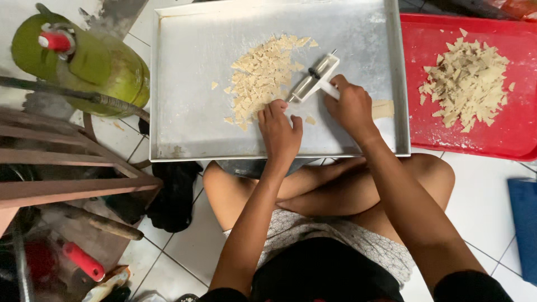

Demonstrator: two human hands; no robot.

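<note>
A large metal tray (184, 84) lies on the floor in front of my crossed legs. A pile of small cut dough pieces (263, 75) sits in its middle. My right hand (351, 106) grips the white handle of a roller cutter (314, 78), whose metal roller rests on the tray next to the pile. My left hand (278, 130) is pressed fingers-down on the tray at the near edge of the pile, touching dough. A flat strip of uncut dough (383, 108) shows just right of my right hand.
A red tray (414, 45) with another heap of cut dough pieces (467, 81) lies at the right. A green gas cylinder (78, 59) with a hose stands at the left, beside a wooden frame (67, 162). A blue object (524, 223) is at the far right.
</note>
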